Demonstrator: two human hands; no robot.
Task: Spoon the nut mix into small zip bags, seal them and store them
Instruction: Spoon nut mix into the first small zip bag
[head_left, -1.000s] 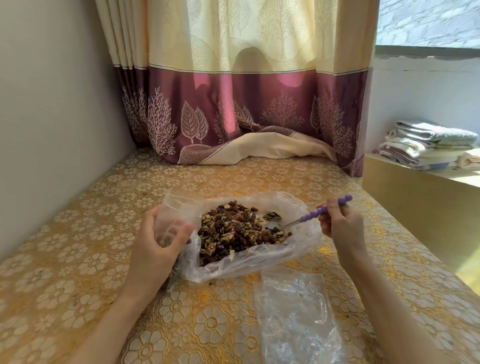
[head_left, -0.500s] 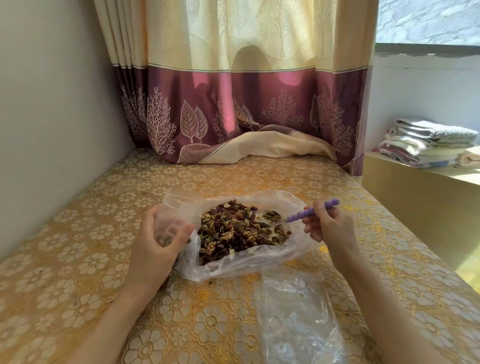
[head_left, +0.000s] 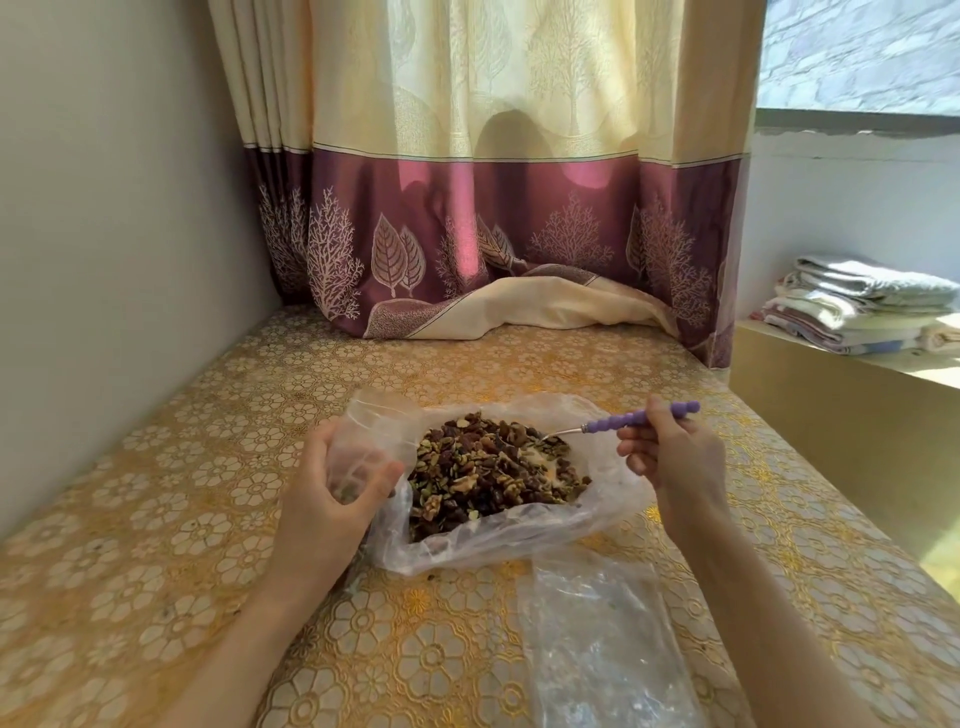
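Gold floral oilcloth covers the table (head_left: 156, 571) in the head view, and the nut mix (head_left: 488, 475) lies heaped near the middle of it, inside a large clear plastic bag (head_left: 597, 512) spread open at the top. At the left of that heap the left hand (head_left: 332, 493) holds a small zip bag (head_left: 363, 441) upright, its fingers and thumb curled round the lower part; the mouth of the little bag stands open above the hand and a few nuts show at its bottom. At the right the right hand (head_left: 675, 457) pinches the purple beaded handle of a spoon (head_left: 623, 420), fingers curled about it, the metal bowl dipping into the far right edge of the mix. Nearer the person, just right of centre, a pile of clear bags (head_left: 597, 639) lies flat on the cloth. A cream and maroon curtain (head_left: 493, 208) hangs at the far end, its hem resting on the table. Folded towels (head_left: 862, 301) are stacked on a ledge at the far right.
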